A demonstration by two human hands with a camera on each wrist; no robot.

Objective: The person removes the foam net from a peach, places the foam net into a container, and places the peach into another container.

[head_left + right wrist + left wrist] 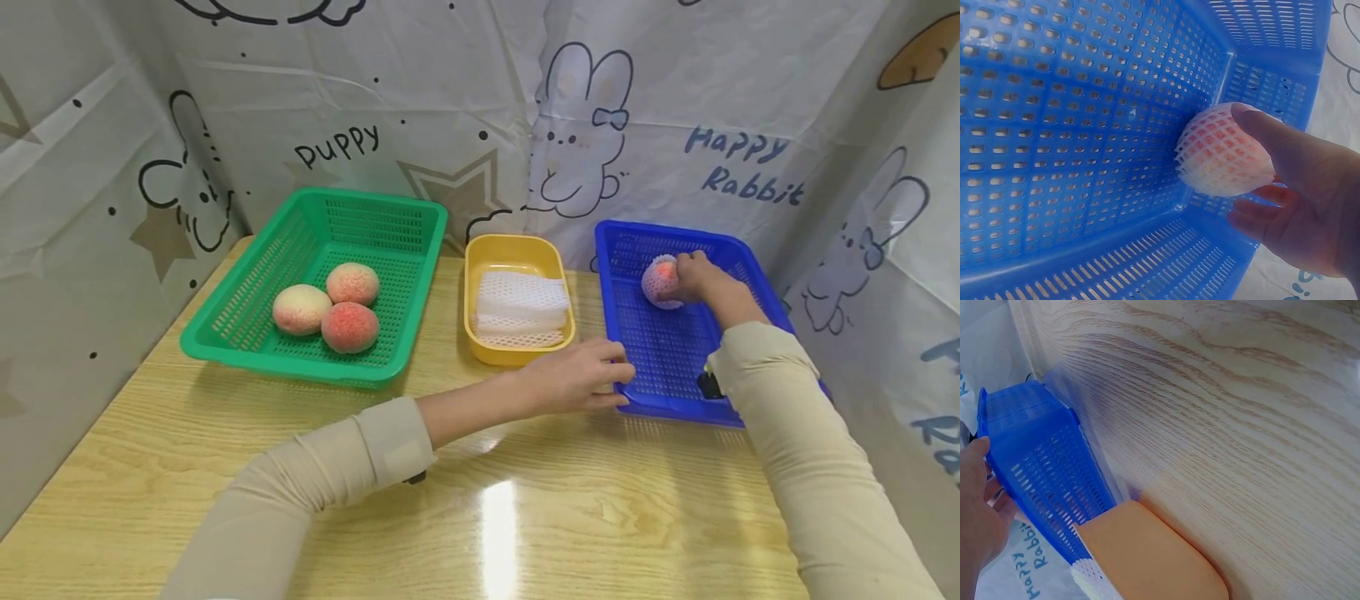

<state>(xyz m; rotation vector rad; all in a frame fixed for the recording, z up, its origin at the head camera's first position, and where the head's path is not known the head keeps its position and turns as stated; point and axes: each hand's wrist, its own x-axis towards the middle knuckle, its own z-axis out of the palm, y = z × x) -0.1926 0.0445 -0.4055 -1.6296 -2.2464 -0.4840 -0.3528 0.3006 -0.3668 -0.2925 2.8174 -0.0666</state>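
In the blue basket [652, 367], my right hand [701, 279] holds a peach [660, 282] wrapped in a white foam net. The right wrist view shows the thumb on the netted peach [1225, 150], with the other fingers [1250, 215] partly behind and below it. The peach lies against the basket floor near one end wall. My left hand [577, 375] is at the near left corner of that basket, fingers loosely bent. In the left wrist view this hand [982, 506] is beside the basket rim [1000, 472] and grips nothing visible; contact is unclear.
Between the baskets stands a yellow container [517, 357] of white foam nets [521, 304]. A green basket [292, 367] at left holds three bare peaches [350, 327]. The wooden table [570, 517] meets a printed cloth [465, 108] behind and at the sides.
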